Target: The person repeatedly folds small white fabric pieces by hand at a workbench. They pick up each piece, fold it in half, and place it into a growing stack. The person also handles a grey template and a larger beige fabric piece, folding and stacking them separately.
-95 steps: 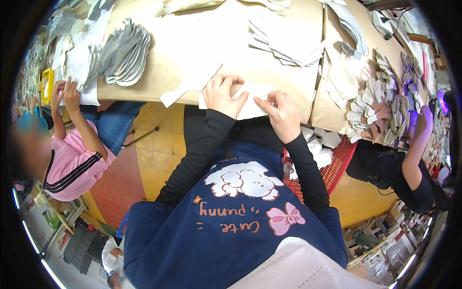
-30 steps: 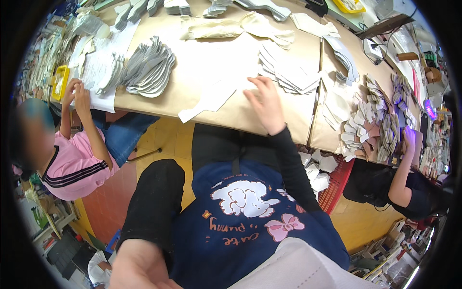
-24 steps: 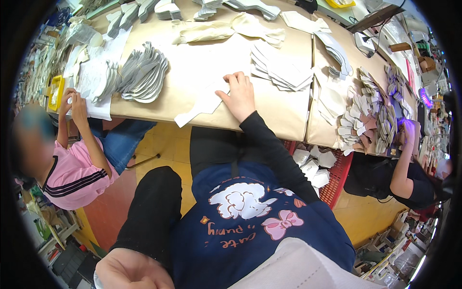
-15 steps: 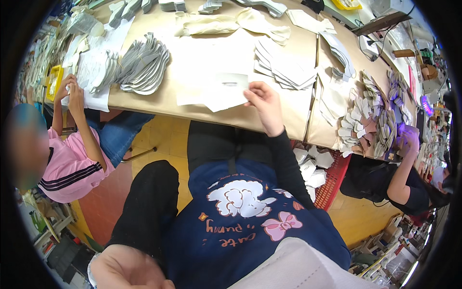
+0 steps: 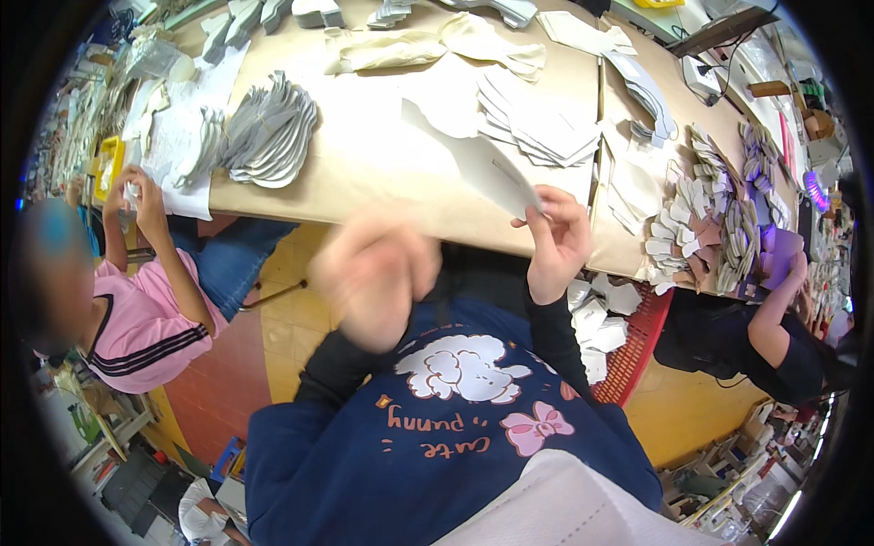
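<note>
My right hand (image 5: 559, 244) pinches a thin, pale grey-white cut piece (image 5: 487, 168) by its near right corner, between thumb and fingers. The piece is raised on a slant above the table's front edge, and a small dark slit shows near the held end. My left hand (image 5: 375, 280) hangs in front of the table edge, above my lap; motion smears its fingers, so I cannot tell their pose. Just beyond the held piece lies a fanned stack of pale flat pieces (image 5: 537, 123).
Stacks of grey curved pieces (image 5: 270, 132) lie on the brown-papered table (image 5: 350, 187) at left. Cream pieces (image 5: 391, 50) lie along the back. A red basket (image 5: 640, 350) of white offcuts stands below the table at right. Co-workers sit at left, in a pink shirt (image 5: 150, 318), and right.
My left hand has come up from the lower left to the table's front edge. My right hand has shifted right and nearer, tilting the pale piece from near flat to a slant.
</note>
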`<action>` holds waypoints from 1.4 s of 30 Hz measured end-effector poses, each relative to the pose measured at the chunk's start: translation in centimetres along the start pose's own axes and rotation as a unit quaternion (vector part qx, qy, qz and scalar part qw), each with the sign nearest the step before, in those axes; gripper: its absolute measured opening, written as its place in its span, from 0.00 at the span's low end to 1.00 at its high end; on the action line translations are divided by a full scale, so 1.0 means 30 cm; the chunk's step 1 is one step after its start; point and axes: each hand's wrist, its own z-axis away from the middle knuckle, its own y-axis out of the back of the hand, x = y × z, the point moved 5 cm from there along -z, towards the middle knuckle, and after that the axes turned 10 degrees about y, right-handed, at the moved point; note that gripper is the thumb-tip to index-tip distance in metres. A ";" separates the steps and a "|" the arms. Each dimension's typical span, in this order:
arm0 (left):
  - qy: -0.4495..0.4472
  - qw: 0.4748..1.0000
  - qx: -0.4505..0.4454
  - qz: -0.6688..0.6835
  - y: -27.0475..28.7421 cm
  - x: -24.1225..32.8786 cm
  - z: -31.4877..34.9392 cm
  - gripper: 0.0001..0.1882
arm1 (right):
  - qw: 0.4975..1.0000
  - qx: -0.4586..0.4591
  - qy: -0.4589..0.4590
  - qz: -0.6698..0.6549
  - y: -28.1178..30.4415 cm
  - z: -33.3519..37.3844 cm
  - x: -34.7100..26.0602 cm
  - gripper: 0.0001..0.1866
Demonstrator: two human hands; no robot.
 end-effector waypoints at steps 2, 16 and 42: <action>0.183 0.980 0.034 -0.068 0.018 -0.209 -0.009 0.28 | 0.975 -0.077 0.169 0.124 -0.023 -0.012 -0.037 0.11; 0.175 0.921 0.026 -0.346 0.108 -0.313 0.047 0.08 | 0.901 -0.292 0.172 0.271 -0.080 -0.005 -0.045 0.15; 0.066 0.842 0.099 -0.526 0.095 -0.341 0.059 0.08 | 0.897 -0.281 0.172 0.294 -0.101 0.018 0.019 0.07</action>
